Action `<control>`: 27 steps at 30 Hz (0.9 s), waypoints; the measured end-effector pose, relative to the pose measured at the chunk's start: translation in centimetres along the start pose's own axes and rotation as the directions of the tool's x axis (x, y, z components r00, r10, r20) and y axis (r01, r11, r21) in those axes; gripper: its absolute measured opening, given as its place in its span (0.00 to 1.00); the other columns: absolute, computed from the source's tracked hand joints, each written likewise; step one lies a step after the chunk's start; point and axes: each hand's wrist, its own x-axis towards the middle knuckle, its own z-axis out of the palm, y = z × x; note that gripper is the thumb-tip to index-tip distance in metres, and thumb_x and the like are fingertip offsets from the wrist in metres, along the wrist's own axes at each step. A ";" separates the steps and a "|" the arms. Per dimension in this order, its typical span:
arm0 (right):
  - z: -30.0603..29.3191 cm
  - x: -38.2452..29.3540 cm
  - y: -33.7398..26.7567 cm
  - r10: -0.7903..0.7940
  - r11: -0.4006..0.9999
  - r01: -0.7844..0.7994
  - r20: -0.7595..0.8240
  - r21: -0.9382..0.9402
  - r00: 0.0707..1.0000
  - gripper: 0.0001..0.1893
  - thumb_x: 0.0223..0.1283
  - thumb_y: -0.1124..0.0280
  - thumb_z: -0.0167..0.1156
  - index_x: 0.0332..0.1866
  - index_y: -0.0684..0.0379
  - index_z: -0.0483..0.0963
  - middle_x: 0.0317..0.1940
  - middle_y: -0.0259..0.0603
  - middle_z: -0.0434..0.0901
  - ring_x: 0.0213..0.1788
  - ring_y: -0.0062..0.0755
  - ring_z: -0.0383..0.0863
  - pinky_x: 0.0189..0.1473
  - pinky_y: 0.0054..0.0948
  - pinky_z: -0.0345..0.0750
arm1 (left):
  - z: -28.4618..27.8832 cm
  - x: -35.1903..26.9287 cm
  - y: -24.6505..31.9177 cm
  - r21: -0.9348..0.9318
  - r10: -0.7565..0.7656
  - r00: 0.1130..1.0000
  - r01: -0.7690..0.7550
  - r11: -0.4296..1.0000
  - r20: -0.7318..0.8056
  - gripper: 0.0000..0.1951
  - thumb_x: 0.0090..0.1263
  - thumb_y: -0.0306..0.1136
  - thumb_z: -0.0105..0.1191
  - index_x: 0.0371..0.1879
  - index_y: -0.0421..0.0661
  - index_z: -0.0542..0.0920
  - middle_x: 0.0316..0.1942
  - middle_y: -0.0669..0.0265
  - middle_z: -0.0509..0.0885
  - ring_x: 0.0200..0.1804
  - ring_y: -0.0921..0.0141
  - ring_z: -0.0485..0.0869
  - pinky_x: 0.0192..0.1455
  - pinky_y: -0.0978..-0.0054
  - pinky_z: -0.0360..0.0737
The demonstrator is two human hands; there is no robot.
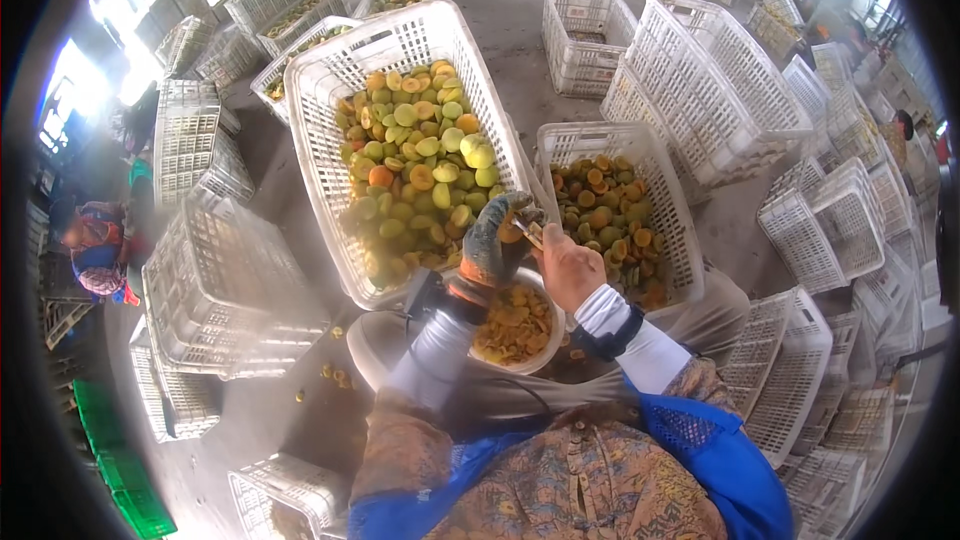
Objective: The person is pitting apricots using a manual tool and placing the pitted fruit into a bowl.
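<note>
My left hand, in a dark, stained work glove with an orange cuff, holds a halved orange fruit. My bare right hand grips a small tool with a metal tip, which meets the fruit; its exact kind is unclear. Below both hands, a white round bucket between my knees holds orange fruit pieces. Ahead on the left, a large white plastic crate contains green and orange fruit halves. Another white crate, on the right, holds browner halves.
White crate stacks stand at left and right. A low crate sits farther ahead. Fruit pieces lie on the floor at left. A green crate is at lower left. A seated person is at far left.
</note>
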 end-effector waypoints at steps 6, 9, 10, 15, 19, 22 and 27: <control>1.0 -0.2 -0.2 -0.012 0.998 0.022 0.163 -0.061 0.987 0.06 0.60 0.71 0.47 0.37 0.61 0.64 0.19 0.43 0.78 0.25 0.35 0.83 0.21 0.29 0.76 | 1.4 -1.2 -1.1 -0.492 -0.236 0.966 0.258 0.832 0.107 0.12 0.62 0.25 0.51 0.45 0.40 0.74 0.39 0.62 0.81 0.41 0.71 0.80 0.44 0.75 0.78; 0.8 -0.2 -0.6 -0.066 0.966 0.052 0.044 0.255 0.997 0.07 0.60 0.70 0.49 0.38 0.61 0.63 0.22 0.50 0.77 0.24 0.34 0.82 0.21 0.30 0.74 | 1.8 -1.9 -2.7 -0.466 -0.251 0.962 0.272 0.842 0.108 0.12 0.65 0.23 0.45 0.47 0.40 0.72 0.39 0.62 0.80 0.41 0.70 0.80 0.42 0.74 0.78; 1.2 -0.1 -0.1 -0.122 0.922 0.118 -0.011 0.369 0.992 0.07 0.61 0.69 0.49 0.39 0.61 0.63 0.21 0.47 0.76 0.22 0.31 0.79 0.20 0.30 0.72 | 1.9 -1.8 -2.3 -0.477 -0.258 0.960 0.277 0.834 0.106 0.12 0.65 0.23 0.44 0.47 0.39 0.72 0.39 0.62 0.80 0.40 0.70 0.79 0.42 0.74 0.78; -1.8 0.5 -0.7 -0.200 0.070 -0.677 0.675 0.732 0.710 0.09 0.66 0.64 0.46 0.42 0.56 0.60 0.19 0.32 0.65 0.14 0.20 0.64 0.17 0.23 0.64 | 0.4 -0.9 -0.3 -0.517 -0.293 0.942 0.335 0.788 0.164 0.17 0.61 0.24 0.52 0.50 0.39 0.70 0.45 0.60 0.79 0.45 0.69 0.79 0.48 0.73 0.77; -1.8 0.2 -1.2 -0.219 -0.008 -0.644 0.627 0.765 0.748 0.10 0.66 0.63 0.47 0.42 0.58 0.60 0.19 0.35 0.66 0.14 0.28 0.67 0.18 0.29 0.68 | 0.5 -1.2 -1.8 -0.469 -0.244 0.961 0.278 0.838 0.134 0.19 0.59 0.26 0.55 0.50 0.39 0.70 0.45 0.60 0.79 0.46 0.70 0.79 0.49 0.74 0.76; -0.3 0.3 -0.1 -0.132 0.813 0.163 -0.094 0.560 0.987 0.13 0.62 0.64 0.50 0.41 0.62 0.60 0.23 0.53 0.75 0.22 0.52 0.76 0.27 0.44 0.73 | 0.1 -0.9 -1.7 -0.106 -0.107 0.994 0.109 0.988 0.029 0.18 0.57 0.25 0.57 0.47 0.39 0.73 0.43 0.61 0.81 0.44 0.71 0.80 0.48 0.74 0.77; -2.2 0.6 0.1 -0.007 0.945 -0.062 0.212 0.320 0.977 0.13 0.60 0.65 0.51 0.38 0.64 0.60 0.26 0.59 0.77 0.33 0.59 0.78 0.36 0.49 0.73 | 0.0 -0.1 -1.5 -0.077 -0.082 0.996 0.083 0.994 0.020 0.16 0.54 0.25 0.60 0.43 0.42 0.75 0.37 0.62 0.83 0.39 0.67 0.83 0.42 0.74 0.78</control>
